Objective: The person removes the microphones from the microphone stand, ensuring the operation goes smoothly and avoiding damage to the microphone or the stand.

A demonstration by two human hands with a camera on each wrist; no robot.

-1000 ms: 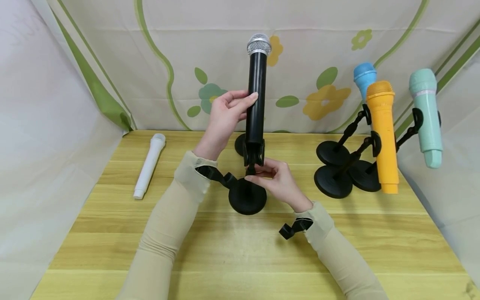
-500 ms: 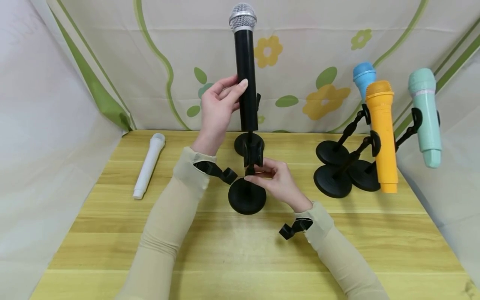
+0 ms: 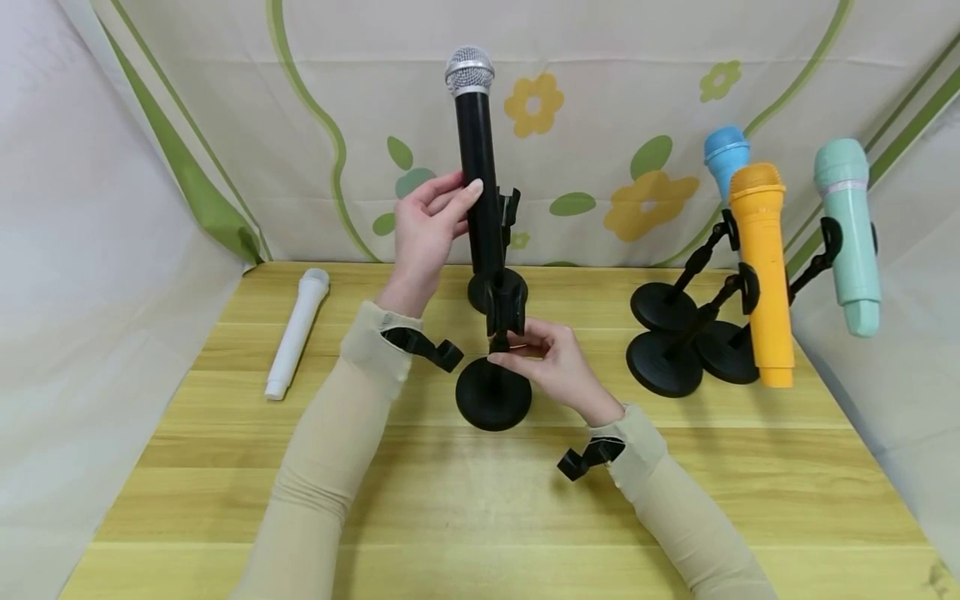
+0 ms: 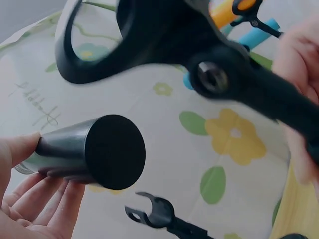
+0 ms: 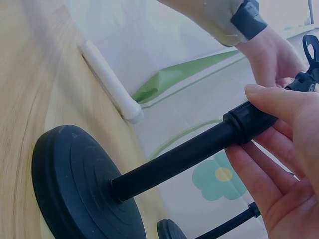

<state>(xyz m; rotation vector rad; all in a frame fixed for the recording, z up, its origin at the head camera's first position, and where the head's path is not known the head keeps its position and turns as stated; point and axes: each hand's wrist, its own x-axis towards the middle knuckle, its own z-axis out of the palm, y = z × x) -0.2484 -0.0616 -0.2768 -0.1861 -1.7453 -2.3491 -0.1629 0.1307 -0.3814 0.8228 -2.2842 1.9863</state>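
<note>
My left hand [image 3: 426, 225] grips a black microphone [image 3: 476, 137] with a silver mesh head, held up and leaning slightly left. In the left wrist view, the microphone's flat bottom end [image 4: 115, 152] is apart from the open, empty clip [image 4: 164, 35] of a black desk microphone stand. That stand's round base [image 3: 493, 395] sits mid-table. My right hand [image 3: 555, 367] pinches the collar at the top of its post [image 5: 179, 162], just below the clip, with thumb and fingers.
Another black stand [image 3: 510, 204] with an empty clip stands behind. At right, three stands hold a blue microphone [image 3: 726, 158], an orange one [image 3: 762, 275] and a mint-green one [image 3: 851, 233]. A white microphone [image 3: 298, 333] lies at left. A flowered curtain [image 3: 337, 83] backs the table.
The black microphone has come up out of the stand's clip, moved left, then dropped a little, with my left hand. My right hand has stayed on the post.
</note>
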